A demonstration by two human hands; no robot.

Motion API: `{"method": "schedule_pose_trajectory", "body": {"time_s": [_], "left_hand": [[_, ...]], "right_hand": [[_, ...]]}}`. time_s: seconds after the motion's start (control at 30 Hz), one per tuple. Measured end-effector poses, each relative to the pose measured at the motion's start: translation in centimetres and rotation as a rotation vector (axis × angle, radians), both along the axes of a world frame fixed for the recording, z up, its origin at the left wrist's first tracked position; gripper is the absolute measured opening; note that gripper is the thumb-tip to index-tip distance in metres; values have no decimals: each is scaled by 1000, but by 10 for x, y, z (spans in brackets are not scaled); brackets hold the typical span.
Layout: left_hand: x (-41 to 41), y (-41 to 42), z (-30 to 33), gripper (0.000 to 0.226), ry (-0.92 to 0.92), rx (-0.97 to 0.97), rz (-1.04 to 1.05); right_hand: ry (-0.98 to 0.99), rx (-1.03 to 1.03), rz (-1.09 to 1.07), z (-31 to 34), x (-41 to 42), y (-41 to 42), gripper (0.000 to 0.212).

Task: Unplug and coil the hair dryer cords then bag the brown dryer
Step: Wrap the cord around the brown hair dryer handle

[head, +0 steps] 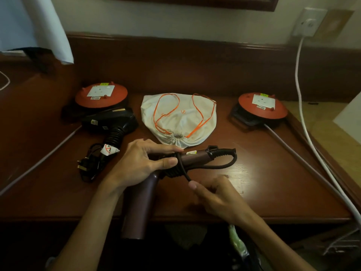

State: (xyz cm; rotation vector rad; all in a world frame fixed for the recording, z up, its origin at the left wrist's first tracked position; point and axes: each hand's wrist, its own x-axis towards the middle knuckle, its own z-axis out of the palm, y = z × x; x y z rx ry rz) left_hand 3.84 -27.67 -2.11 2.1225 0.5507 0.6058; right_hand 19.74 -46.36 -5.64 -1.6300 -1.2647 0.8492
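Observation:
My left hand [144,165] grips the handle of the brown dryer [139,208], whose barrel points down toward me over the desk's front edge. Its black cord [218,166] is looped around the handle. My right hand [216,194] pinches the loose end of that cord just below the handle. The black dryer [110,122] lies at the left with its cord and plug [88,165] bundled beside it, unplugged. A white drawstring bag [178,118] with orange strings lies flat behind my hands, its mouth cinched.
Two red cord reels, one at the left [101,95] and one at the right [262,107], sit at the back of the wooden desk [273,182]. A white cable [304,122] runs from a wall socket [308,22] down the right side. A lampshade [35,26] hangs at top left.

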Motion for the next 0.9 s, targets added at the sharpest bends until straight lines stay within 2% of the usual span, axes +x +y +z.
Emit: {"method": "schedule_pose_trajectory", "body": {"time_s": [0.07, 0.1, 0.13, 0.2, 0.23, 0.3, 0.4, 0.47, 0.57, 0.7, 0.9], "left_hand": [[-5, 0, 1, 42, -29, -33, -21], [-7, 1, 1, 41, -40, -47, -36], [-8, 1, 1, 40, -46, -61, -52], [-9, 2, 2, 40, -49, -62, -82], [-9, 2, 2, 41, -44, -49, -89], [-6, -1, 1, 44, -11, 19, -90], [2, -10, 2, 47, 140, 198, -63], [6, -18, 5, 44, 205, 286, -48], [10, -26, 10, 36, 251, 319, -10], [12, -22, 10, 42, 331, 315, -26], [18, -23, 6, 56, 470, 383, -14]], "right_hand": [[-47, -21, 23, 2, 1, 7, 58], [-97, 12, 31, 5, 2, 10, 56], [-144, 36, 46, 10, 2, 14, 48], [-163, 29, 114, 26, 10, 21, 14], [-185, -19, 173, 35, 16, 26, 9], [-295, -207, 280, 45, 35, 38, 28], [-447, -388, 336, 41, 72, 61, 22], [-430, -474, 354, 44, 82, 71, 21], [-445, -471, 351, 62, 75, 84, 34], [-632, -410, 342, 82, 59, 92, 26], [-771, -391, 283, 98, 35, 80, 30]]}}
